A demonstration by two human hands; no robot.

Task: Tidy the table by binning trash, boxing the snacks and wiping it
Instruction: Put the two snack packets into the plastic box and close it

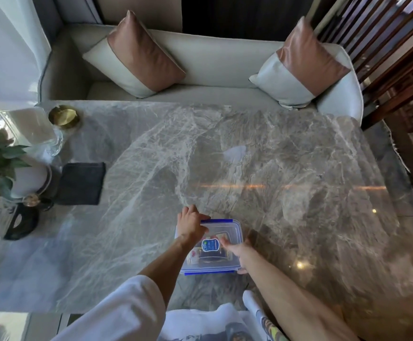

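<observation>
A clear plastic snack box (227, 232) with blue clips sits on the grey marble table (262, 156) near its front edge, lid on, snack packets visible through it. My left hand (190, 223) presses on the box's far left corner, fingers curled over the lid edge. My right hand (237, 252) lies on the lid's right side, fingers spread across it, with the thumb down at the near right corner. A dark folded cloth (81, 183) rests flat on the table at the left.
At the left edge stand a gold bowl (64, 117), a clear glass (53, 141), a potted plant in a white vase (8, 168) and a black ornament (22, 223). A white sofa with two cushions (207, 67) lies beyond the table. A wooden slatted chair (397, 57) is at right.
</observation>
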